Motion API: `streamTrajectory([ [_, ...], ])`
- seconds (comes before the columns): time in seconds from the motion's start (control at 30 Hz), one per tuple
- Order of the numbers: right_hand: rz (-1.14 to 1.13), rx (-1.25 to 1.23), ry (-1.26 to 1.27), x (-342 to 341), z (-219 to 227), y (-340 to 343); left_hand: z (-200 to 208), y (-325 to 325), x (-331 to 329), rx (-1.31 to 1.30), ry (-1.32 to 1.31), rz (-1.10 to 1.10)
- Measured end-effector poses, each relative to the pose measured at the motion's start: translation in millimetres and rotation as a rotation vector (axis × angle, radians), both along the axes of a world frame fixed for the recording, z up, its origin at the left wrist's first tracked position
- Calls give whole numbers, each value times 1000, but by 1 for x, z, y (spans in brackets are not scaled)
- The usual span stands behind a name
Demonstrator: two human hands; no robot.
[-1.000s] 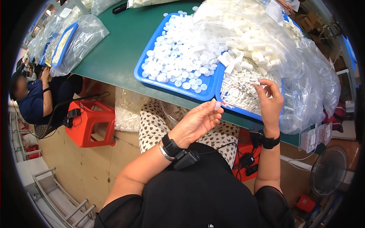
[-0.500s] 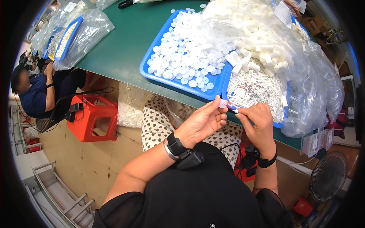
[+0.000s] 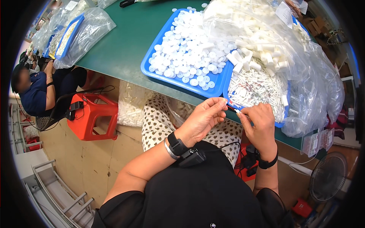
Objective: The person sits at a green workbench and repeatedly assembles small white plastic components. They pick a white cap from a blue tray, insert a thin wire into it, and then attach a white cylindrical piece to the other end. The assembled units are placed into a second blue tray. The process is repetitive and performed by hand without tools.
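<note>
With right hand (image 3: pixel 259 121), tightly pinches white piece (image 3: pixel 238 111); with left hand (image 3: pixel 205 115), near tray (image 3: pixel 218 85) of discs (image 3: pixel 182 45), makes narrow pinch; cannot tell on what, if anything.

On the tabletop (image 3: pixel 118 41), the disc tray (image 3: pixel 221 78) lay left of the stick tray (image 3: pixel 280 124); a bag (image 3: pixel 247 24) spread behind the latter, seemingly overlapping both.
</note>
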State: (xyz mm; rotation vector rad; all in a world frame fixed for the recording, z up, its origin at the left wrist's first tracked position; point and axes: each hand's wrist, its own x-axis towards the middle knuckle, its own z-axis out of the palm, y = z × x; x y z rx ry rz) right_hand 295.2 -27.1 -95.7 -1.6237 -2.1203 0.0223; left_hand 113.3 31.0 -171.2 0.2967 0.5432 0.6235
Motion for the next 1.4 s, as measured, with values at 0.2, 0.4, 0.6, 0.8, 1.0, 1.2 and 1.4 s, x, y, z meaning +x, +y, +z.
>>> streamTrajectory([
  [0.2,14,39,78,-6,-6,1,-2,-4,4,24,-12,-78],
  [0.4,-250,-318,716,-19,-33,-10,-14,-10,7,-32,-138,-101],
  [0.6,-54,29,168,-23,-38,-3,-18,-10,6,-60,-141,-115],
  [0.8,-111,-246,475,-8,-40,2,-16,-7,3,-26,-58,-29],
  [1.0,-56,-21,44,14,-43,39,3,-6,2,-26,-6,12],
  [1.2,44,-147,-68,23,-47,53,-3,-5,-2,-29,-120,-6],
  [1.4,73,-144,72,25,-39,54,-4,-5,0,-64,-158,67],
])
